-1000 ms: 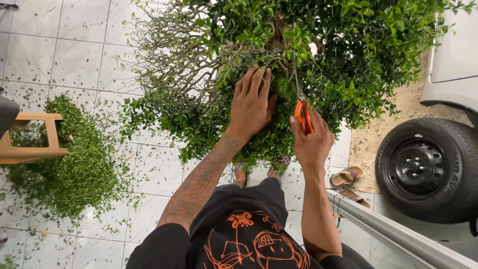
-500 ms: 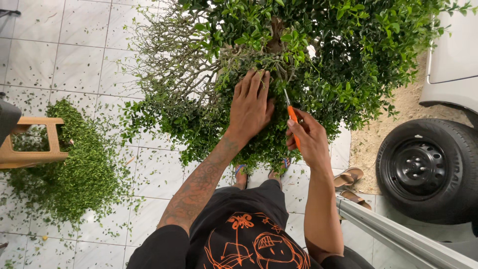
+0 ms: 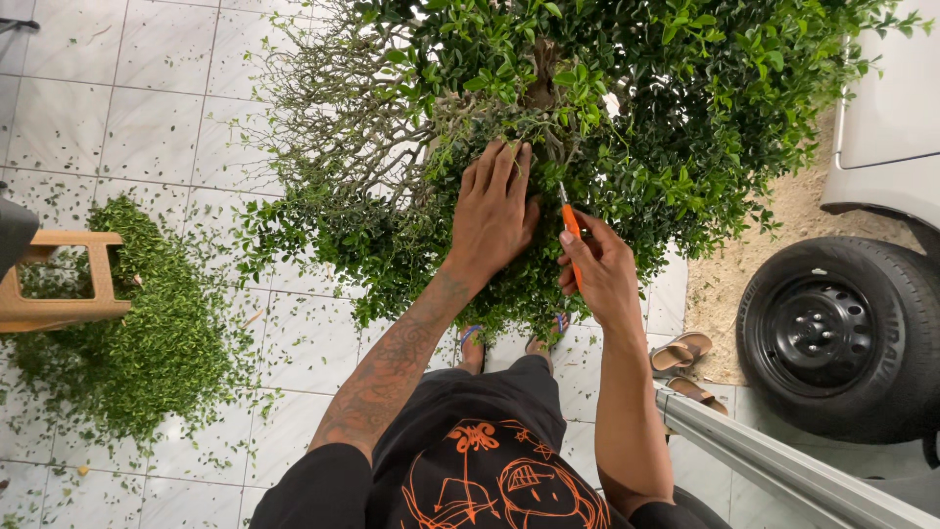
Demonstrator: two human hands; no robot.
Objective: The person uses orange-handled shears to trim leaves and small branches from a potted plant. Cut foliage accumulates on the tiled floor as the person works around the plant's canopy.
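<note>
Nearest the camera, the person's black shirt (image 3: 470,470) with an orange drawing fills the lower edge, cut off at the bottom. Both bare forearms reach away from it into a leafy green shrub (image 3: 627,127).

The left hand (image 3: 494,211) lies flat on the foliage, fingers (image 3: 509,162) extended and slightly spread, gripping nothing; the fingertips sink among the leaves, so whether they pinch a twig is hard to make out.

The right hand (image 3: 597,269) is closed around the orange handles of pruning shears (image 3: 570,230), just beside the left hand. The thin blade tip points away from the person into the shrub near its trunk; the handles are mostly hidden by the curled fingers, so how far the blades are parted cannot be told.

Below the hands, the person's 2 feet are partly covered by the shrub's lower leaves. A pair of tan sandals (image 3: 685,367) lies to the right on the white tiled floor (image 3: 127,118).

To the left, a heap of green clippings (image 3: 137,333) spreads over the tiles around a wooden stool (image 3: 69,284), cut off at the frame edge. The shrub's left side shows bare grey twigs, and its top runs out of frame. At the right, a black car tyre (image 3: 842,338) and a white car body are partly in view.
</note>
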